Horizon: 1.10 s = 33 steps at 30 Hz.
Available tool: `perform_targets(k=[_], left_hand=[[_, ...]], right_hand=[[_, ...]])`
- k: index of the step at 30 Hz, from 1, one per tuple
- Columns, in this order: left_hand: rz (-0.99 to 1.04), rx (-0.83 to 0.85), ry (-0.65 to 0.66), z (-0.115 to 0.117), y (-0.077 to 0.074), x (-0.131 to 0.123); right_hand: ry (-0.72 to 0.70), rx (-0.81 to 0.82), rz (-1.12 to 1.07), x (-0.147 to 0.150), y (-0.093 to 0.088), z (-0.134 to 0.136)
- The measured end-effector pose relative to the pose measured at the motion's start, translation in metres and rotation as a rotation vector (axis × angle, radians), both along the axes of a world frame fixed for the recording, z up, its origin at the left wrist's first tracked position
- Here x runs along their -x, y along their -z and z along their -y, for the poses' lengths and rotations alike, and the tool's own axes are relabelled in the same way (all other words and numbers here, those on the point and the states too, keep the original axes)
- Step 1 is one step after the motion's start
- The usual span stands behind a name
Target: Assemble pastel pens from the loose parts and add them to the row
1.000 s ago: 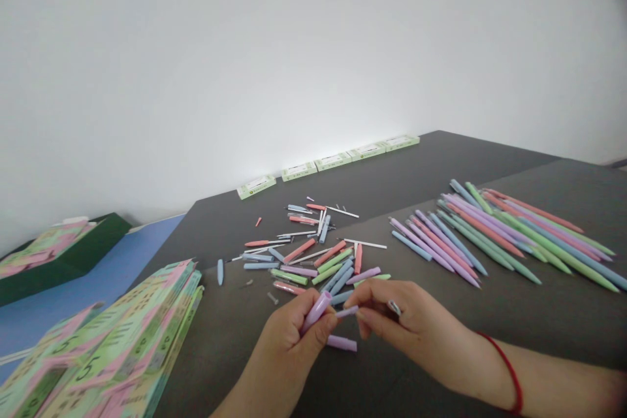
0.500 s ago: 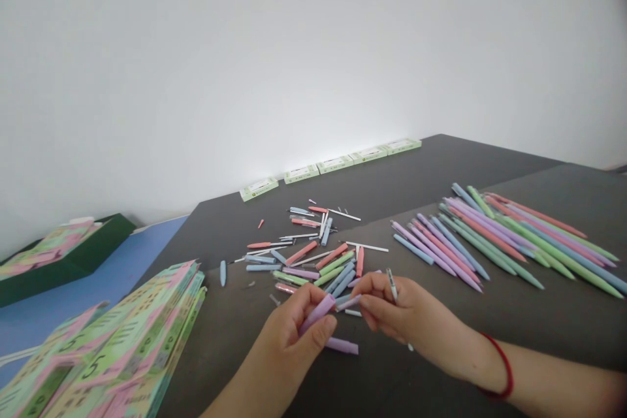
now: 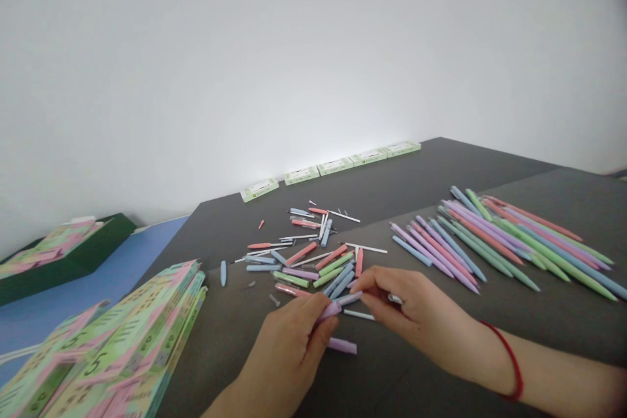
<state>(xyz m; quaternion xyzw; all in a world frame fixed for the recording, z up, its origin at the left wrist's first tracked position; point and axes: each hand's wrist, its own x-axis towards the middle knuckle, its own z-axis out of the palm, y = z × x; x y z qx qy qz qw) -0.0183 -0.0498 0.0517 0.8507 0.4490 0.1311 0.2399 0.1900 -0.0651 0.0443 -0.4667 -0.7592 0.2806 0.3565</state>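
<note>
My left hand (image 3: 289,346) is closed round a purple pen barrel (image 3: 329,311), whose end pokes out between thumb and fingers. My right hand (image 3: 411,313) pinches a second purple pen piece (image 3: 350,298) against the barrel's end, with a small white part tucked under its fingers. Both hands hover low over the dark table (image 3: 490,339). Another purple piece (image 3: 341,345) lies on the table just below them. A thin white refill (image 3: 358,315) lies between the hands.
A scatter of loose pen parts (image 3: 313,255) lies beyond the hands. Assembled pens (image 3: 499,235) lie in rows at right. Stacked pastel cards (image 3: 112,353) sit at lower left, a green tray (image 3: 63,255) farther left, small green boxes (image 3: 333,166) along the wall.
The two hands have come closer and lowered toward the table. The right hand has turned palm-down, so the small white part it held upright is now mostly hidden under its fingers.
</note>
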Motion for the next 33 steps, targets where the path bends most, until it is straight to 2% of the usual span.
perform_targets(k=[7, 12, 15, 17, 19, 22, 25, 28, 33], left_hand=[[0.069, 0.046, 0.036, 0.002, 0.005, -0.005], [0.187, 0.116, 0.055, 0.003, 0.008, -0.006], [0.310, 0.198, 0.073, 0.003, 0.011, -0.007], [0.394, 0.254, 0.077, 0.003, 0.012, -0.007], [0.465, 0.302, 0.082, 0.004, 0.013, -0.008], [0.528, 0.366, 0.096, 0.006, 0.014, -0.010], [0.540, 0.400, 0.097, 0.008, 0.015, -0.011], [0.488, 0.389, 0.079, 0.010, 0.015, -0.011], [0.343, 0.370, 0.106, 0.014, 0.003, -0.014]], right_hand=[[-0.089, -0.014, 0.048, 0.005, 0.004, 0.006], [-0.041, 0.118, 0.066, 0.006, -0.007, 0.013], [-0.054, 0.126, 0.088, 0.003, -0.012, 0.015], [-0.088, 0.148, -0.039, 0.001, -0.010, 0.014], [-0.128, 0.213, -0.260, 0.000, -0.007, 0.011], [-0.123, 0.287, -0.479, -0.002, -0.003, 0.004], [-0.088, 0.391, -0.547, -0.005, -0.004, 0.000], [-0.115, 0.489, -0.657, -0.006, -0.009, -0.001], [-0.094, 0.411, -0.670, -0.004, -0.011, 0.002]])
